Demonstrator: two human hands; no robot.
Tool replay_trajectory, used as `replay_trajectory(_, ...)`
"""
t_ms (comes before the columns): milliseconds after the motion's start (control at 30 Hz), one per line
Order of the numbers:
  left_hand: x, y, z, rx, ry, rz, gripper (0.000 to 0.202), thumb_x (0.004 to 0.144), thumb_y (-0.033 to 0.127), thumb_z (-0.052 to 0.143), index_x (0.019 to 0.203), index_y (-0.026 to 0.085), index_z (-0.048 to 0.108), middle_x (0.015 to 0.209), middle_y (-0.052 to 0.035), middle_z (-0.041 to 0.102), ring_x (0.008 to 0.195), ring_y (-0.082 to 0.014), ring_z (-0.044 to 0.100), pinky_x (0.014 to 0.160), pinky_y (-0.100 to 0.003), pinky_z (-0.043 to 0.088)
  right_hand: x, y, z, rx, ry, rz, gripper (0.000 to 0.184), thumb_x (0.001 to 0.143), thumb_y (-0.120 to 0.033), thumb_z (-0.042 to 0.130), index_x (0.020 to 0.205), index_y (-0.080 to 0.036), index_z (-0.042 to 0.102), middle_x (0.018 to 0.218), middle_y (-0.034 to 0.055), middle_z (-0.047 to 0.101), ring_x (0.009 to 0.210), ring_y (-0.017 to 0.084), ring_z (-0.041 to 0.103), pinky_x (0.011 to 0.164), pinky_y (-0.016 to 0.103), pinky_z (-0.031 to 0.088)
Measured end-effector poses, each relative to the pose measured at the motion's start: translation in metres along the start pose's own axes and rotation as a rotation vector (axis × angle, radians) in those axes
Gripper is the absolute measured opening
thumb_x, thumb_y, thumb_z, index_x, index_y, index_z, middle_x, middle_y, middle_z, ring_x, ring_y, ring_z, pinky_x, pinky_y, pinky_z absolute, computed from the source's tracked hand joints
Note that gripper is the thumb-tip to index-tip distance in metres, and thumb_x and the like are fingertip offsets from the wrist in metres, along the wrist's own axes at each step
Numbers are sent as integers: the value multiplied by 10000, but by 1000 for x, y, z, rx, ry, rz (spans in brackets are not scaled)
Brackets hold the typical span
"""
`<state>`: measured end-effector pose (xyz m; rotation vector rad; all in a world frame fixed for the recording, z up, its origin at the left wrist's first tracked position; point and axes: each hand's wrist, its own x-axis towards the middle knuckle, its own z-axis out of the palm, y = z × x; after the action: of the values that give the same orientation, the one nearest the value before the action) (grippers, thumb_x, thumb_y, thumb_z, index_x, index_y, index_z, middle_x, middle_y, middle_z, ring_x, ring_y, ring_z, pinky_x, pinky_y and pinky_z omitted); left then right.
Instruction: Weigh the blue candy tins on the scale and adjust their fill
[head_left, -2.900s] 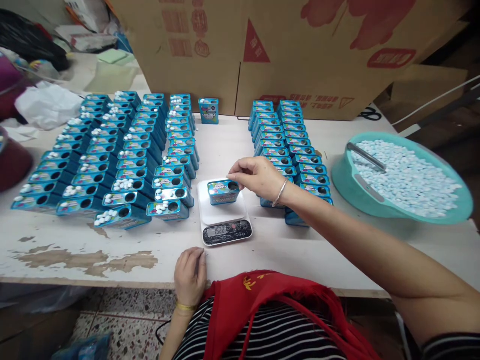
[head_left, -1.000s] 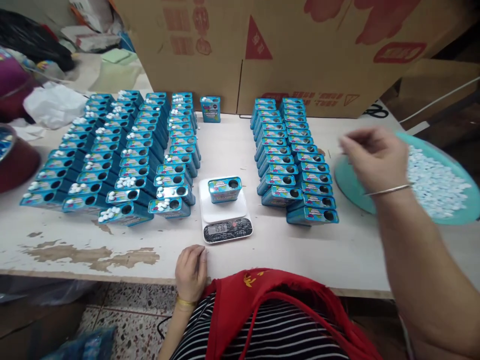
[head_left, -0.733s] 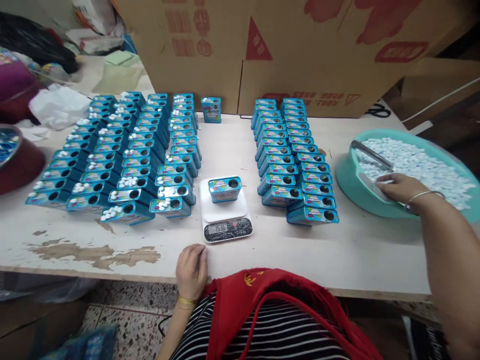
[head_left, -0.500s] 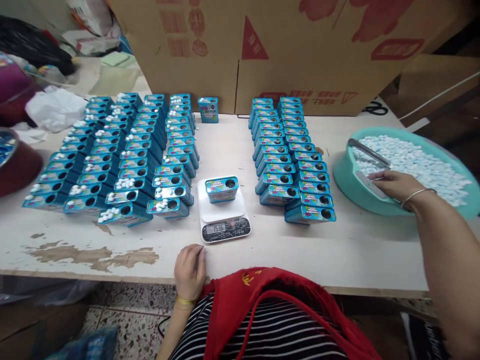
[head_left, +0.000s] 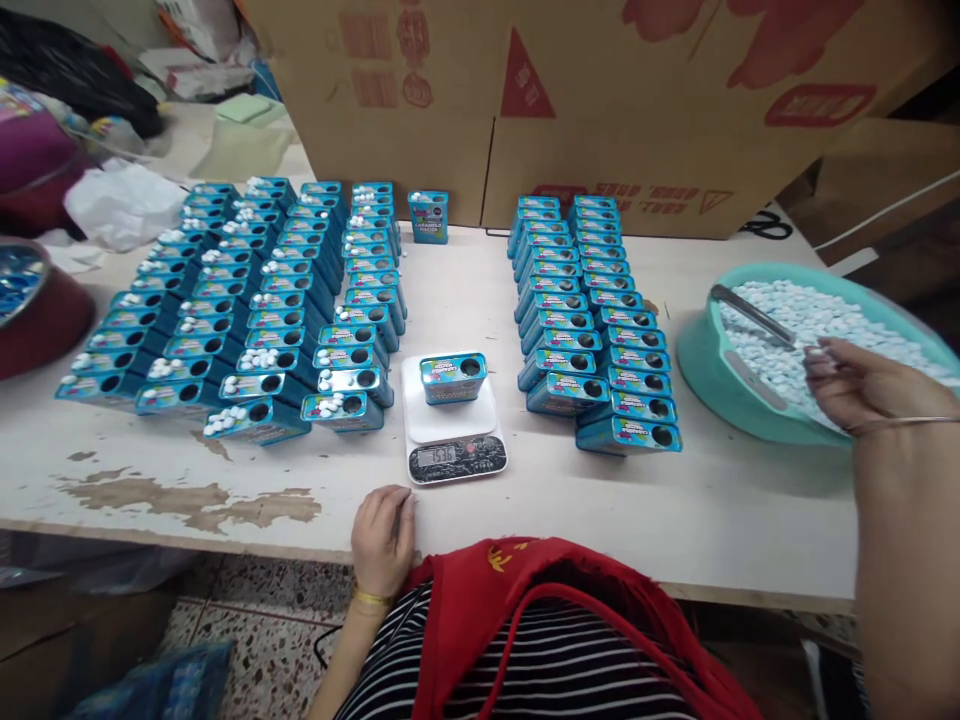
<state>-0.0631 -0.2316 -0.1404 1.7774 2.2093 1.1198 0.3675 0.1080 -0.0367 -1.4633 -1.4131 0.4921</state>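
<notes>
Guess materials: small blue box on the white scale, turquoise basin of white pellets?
Small blue rectangular box: likely printed tinplate, glossy, crisp edges, punched round hole; plastic not excluded. Round turquoise basin: looks moulded plastic, smooth semi-matt wall, rounded rim.

The right edge cuts off the teal basin (head_left: 701,365).

Tin (head_left: 453,378) on scale (head_left: 452,422), betw tin blocks; basin (head_left: 701,360) far R.

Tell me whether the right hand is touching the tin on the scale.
Apart. The head view shows the right hand over the basin, with rows of tins between it and the tin on the scale.
</notes>
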Motion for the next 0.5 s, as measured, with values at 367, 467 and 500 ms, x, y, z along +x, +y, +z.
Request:
replay_trajectory(367,2,-3,0,-7,27,52,143,866,144,530,996,183,573,907,-46,601,871,-152,565,795,-304,481,-129,-192,165,561,-798,221,291,673,-358,739,794,-112,642,547,-15,562,425,53,444,427,206,340)
replay_trajectory(467,2,-3,0,-10,36,52,144,865,140,530,995,184,574,905,-45,603,869,-150,568,793,-300,483,-145,-192,191,519,-918,182,285,687,-350,710,809,-99,653,531,-20,570,423,58,458,421,196,361)
replay_trajectory(500,2,-3,-1,-10,36,49,143,864,142,532,994,184,576,904,-45,604,868,-151,569,793,-300,483,-147,-190,196,498,-926,168,271,689,-336,704,807,-97,657,531,-20,572,429,60,465,424,195,370)
